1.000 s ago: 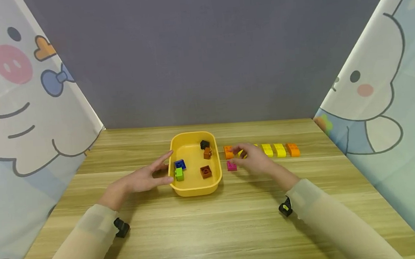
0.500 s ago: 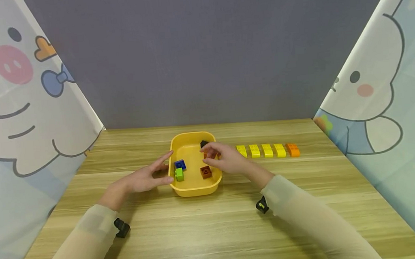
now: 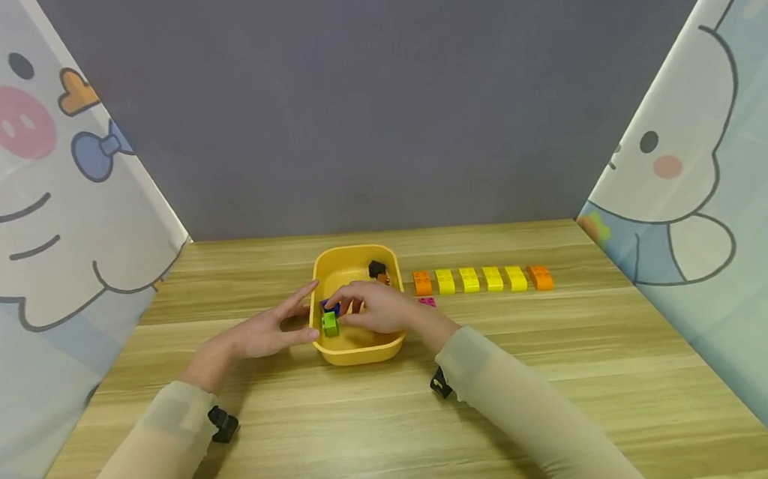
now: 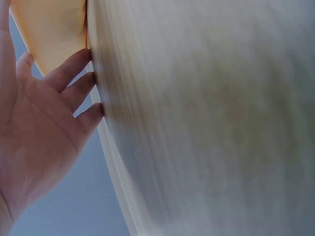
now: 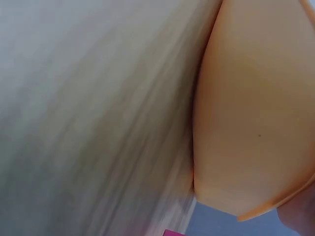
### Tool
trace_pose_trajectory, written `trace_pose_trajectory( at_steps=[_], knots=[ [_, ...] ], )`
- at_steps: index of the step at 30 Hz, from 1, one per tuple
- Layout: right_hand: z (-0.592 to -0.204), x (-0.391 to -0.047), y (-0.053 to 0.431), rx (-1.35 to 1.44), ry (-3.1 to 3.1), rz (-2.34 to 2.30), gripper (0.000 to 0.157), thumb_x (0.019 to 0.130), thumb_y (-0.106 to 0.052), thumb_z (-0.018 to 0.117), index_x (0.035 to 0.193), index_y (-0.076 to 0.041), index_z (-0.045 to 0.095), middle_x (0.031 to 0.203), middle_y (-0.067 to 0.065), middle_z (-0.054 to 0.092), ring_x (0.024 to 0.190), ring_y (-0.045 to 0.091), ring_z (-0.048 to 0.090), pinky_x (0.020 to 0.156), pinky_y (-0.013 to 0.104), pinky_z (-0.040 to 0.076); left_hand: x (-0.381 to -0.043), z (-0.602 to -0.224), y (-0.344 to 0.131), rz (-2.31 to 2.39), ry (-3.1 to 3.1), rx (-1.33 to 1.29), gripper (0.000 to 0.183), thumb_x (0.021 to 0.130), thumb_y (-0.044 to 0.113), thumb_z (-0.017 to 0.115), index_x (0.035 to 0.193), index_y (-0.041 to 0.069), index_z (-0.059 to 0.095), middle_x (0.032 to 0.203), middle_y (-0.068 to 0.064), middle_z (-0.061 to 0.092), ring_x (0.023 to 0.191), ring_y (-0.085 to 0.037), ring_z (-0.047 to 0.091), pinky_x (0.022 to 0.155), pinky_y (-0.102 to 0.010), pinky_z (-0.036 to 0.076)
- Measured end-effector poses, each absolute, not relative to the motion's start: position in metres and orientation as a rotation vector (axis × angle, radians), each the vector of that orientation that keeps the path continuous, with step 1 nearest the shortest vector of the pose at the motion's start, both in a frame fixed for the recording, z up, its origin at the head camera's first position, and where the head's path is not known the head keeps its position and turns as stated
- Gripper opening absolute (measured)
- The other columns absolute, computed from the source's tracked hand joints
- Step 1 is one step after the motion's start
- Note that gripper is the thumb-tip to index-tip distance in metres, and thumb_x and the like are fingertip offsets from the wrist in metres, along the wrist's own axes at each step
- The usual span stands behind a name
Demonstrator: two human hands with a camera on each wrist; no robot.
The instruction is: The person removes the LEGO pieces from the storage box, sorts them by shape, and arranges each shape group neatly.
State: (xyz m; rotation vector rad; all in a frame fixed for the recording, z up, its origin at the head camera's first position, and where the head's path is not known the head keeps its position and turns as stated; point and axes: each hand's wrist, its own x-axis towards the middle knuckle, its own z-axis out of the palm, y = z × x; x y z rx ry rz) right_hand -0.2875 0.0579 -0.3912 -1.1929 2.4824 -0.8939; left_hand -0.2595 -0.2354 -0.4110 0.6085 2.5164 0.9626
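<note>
My left hand [image 3: 266, 331] rests with spread fingers against the left side of a yellow plastic bin [image 3: 361, 356]. In the left wrist view its fingertips touch the tabletop beside the bin. My right hand [image 3: 381, 309] reaches over the right rim into the bin, thumb and index finger apart. Its fingertips are beside a lime green toy brick [image 3: 330, 325] and a blue brick [image 3: 326, 305], which the index finger partly covers. A black brick [image 3: 376, 268] and an orange-brown one [image 3: 383, 278] lie at the back right. The hand hides the bin's front right floor.
Right of the bin runs a row: an orange brick [image 3: 422, 282], several yellow bricks [image 3: 469, 279] and another orange brick [image 3: 540, 277]. A pink brick [image 3: 426, 302] lies in front of the row, partly behind my right wrist. A grey panel [image 3: 374, 120] stands behind the wooden table [image 3: 345, 438].
My right hand has moved left from the brick row, over the bin's right rim, to the green and blue bricks. It now covers the front brown brick. The left hand stays in place.
</note>
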Motion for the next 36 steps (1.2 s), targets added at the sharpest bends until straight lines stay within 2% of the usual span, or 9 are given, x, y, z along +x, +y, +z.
trace_pose_trajectory(
  at_steps=[8,13,18,23,27,31,36],
  knots=[
    [-0.3931,-0.2858,0.0568,-1.203,2.479,-0.638,0.042,0.112,-0.025,0.066,0.154,-0.031,0.064,0.129,-0.005,0.074,0.111,0.009,0.069,0.100,0.031,0.059,-0.2592,-0.4112,-0.2356,0.980,2.507,0.621,0.096,0.106,0.058,0.067,0.177,0.041,0.004,0.172,-0.025,0.043,0.162,-0.053,0.035,0.125,-0.083,0.024],
    [-0.3956,-0.2860,0.0541,-1.250,2.499,-0.474,0.051,0.111,-0.025,0.064,0.160,-0.038,0.057,0.127,-0.008,0.072,0.103,0.010,0.064,0.098,0.033,0.057,-0.2586,-0.4134,-0.2374,0.982,2.502,0.628,0.096,0.107,0.057,0.066,0.177,0.040,0.003,0.173,-0.025,0.043,0.161,-0.054,0.035,0.124,-0.084,0.024],
    [-0.3951,-0.2841,0.0529,-1.204,2.531,-0.461,0.045,0.109,-0.028,0.068,0.153,-0.035,0.058,0.121,-0.007,0.072,0.099,0.011,0.065,0.094,0.034,0.058,-0.2587,-0.4136,-0.2381,0.991,2.504,0.628,0.095,0.107,0.056,0.067,0.177,0.041,0.005,0.172,-0.024,0.044,0.161,-0.052,0.035,0.125,-0.082,0.025],
    [-0.3947,-0.2820,0.0532,-1.133,2.560,-0.517,0.035,0.109,-0.032,0.071,0.142,-0.031,0.059,0.119,-0.007,0.075,0.102,0.006,0.069,0.095,0.033,0.060,-0.2592,-0.4110,-0.2373,0.992,2.498,0.623,0.094,0.107,0.057,0.066,0.177,0.043,0.004,0.173,-0.026,0.042,0.162,-0.052,0.034,0.126,-0.082,0.024],
    [-0.3955,-0.2808,0.0536,-1.117,2.599,-0.553,0.027,0.110,-0.036,0.070,0.134,-0.031,0.061,0.115,-0.007,0.076,0.097,0.006,0.070,0.089,0.030,0.060,-0.2591,-0.4101,-0.2366,0.983,2.498,0.622,0.095,0.107,0.057,0.066,0.177,0.043,0.003,0.173,-0.026,0.041,0.162,-0.053,0.034,0.126,-0.082,0.024],
    [-0.3955,-0.2801,0.0547,-1.108,2.635,-0.657,0.024,0.108,-0.038,0.073,0.127,-0.030,0.063,0.107,-0.008,0.074,0.090,0.007,0.068,0.082,0.028,0.058,-0.2584,-0.4100,-0.2366,0.976,2.502,0.614,0.094,0.107,0.058,0.066,0.176,0.045,0.003,0.174,-0.026,0.040,0.162,-0.053,0.033,0.126,-0.082,0.024],
    [-0.3951,-0.2809,0.0567,-1.073,2.622,-0.834,0.025,0.105,-0.036,0.077,0.124,-0.027,0.062,0.107,-0.005,0.073,0.091,0.008,0.068,0.082,0.028,0.057,-0.2576,-0.4099,-0.2363,0.973,2.506,0.604,0.094,0.106,0.060,0.066,0.176,0.045,0.004,0.174,-0.026,0.040,0.162,-0.053,0.034,0.126,-0.082,0.025]
  ],
)
